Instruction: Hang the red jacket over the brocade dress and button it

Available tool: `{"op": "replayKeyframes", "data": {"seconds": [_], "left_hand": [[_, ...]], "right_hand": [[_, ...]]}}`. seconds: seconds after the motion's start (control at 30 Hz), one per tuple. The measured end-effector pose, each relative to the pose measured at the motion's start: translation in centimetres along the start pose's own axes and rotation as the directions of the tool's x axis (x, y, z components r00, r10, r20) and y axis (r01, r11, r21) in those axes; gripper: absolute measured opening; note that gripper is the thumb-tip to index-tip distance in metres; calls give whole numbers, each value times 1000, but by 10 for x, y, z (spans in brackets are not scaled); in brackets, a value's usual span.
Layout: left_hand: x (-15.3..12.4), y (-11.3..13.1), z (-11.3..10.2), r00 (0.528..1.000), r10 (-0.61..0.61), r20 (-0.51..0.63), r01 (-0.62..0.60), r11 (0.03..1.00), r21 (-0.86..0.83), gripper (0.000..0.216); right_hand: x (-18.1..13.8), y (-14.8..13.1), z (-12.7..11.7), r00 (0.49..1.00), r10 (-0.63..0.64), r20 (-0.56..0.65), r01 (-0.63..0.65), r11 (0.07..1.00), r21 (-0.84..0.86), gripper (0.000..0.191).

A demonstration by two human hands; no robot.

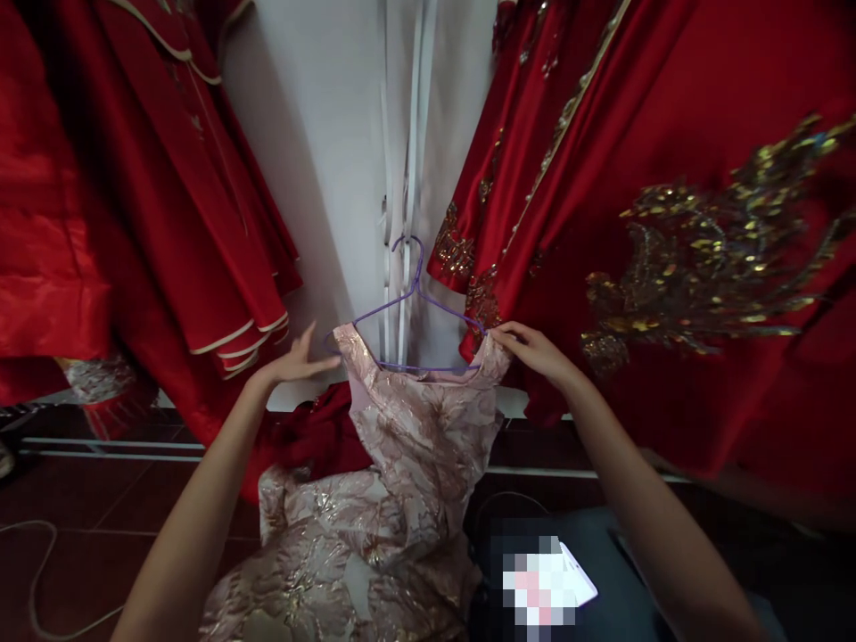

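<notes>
Right grip pinches dress between red garments.

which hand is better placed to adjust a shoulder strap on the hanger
The right hand, most likely: it appears to grip one shoulder strap of the pink dress near one end of the purple hanger. The left hand is open beside the other strap, not gripping it.

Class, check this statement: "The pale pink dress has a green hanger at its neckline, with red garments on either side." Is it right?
Not quite. The head view shows that the hanger is purple, not green. It is at the neckline of the pale pink dress, with red garments on either side.
</notes>
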State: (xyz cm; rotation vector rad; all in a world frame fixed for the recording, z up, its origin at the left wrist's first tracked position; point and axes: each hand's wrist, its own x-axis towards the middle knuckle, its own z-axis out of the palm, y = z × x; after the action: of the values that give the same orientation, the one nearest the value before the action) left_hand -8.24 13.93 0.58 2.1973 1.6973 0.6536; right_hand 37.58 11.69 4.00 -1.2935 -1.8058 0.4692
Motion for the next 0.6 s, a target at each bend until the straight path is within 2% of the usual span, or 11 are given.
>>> {"op": "replayKeyframes", "data": {"seconds": [0.03, 0.07, 0.1, 0.13, 0.23, 0.3, 0.37, 0.43, 0.5, 0.53, 0.6], "left_hand": [[9, 9, 0, 985, 78, -152, -77, 997, 16, 65], [17, 18, 0, 955, 152, -253, -150, 988, 30, 60], [24, 27, 1, 931, 206, -303, -204, 978, 38, 57], [29, 35, 2, 921, 239, -309, -240, 970, 36, 54], [32, 50, 6, 934, 268, -236, -282, 959, -26, 51], [27, 52, 7, 938, 248, -241, -278, 956, -97, 51], [19, 49, 8, 931, 182, -315, -244, 955, -170, 52], [9, 41, 10, 914, 98, -393, -194, 958, -211, 50], [-5, 31, 14, 897, 26, -441, -130, 970, -208, 48], [-13, 26, 18, 893, -1, -450, -96, 976, -193, 47], [-33, 16, 27, 894, -39, -446, -36, 987, -157, 45]], "right_hand": [[0, 2, 2, 1000, 1, -8, 0, 1000, 13, 45], [0, 2, 4, 1000, -5, -17, 5, 1000, 26, 45], [0, 2, 6, 1000, -12, -26, 12, 999, 39, 44], [0, 2, 7, 999, -14, -39, 16, 998, 53, 44], [0, 0, 10, 997, 17, -74, -8, 993, 119, 42], [1, 2, 11, 996, 49, -80, -36, 986, 166, 39], [2, 8, 11, 985, 84, -150, -54, 979, 195, 36], [-1, 20, 11, 943, 118, -312, -62, 981, 184, 33], [-10, 33, 12, 879, 114, -463, -77, 992, 99, 30], [-18, 40, 13, 864, 96, -495, -87, 995, 42, 29], [-39, 48, 16, 896, 65, -440, -101, 993, -59, 27]]}}
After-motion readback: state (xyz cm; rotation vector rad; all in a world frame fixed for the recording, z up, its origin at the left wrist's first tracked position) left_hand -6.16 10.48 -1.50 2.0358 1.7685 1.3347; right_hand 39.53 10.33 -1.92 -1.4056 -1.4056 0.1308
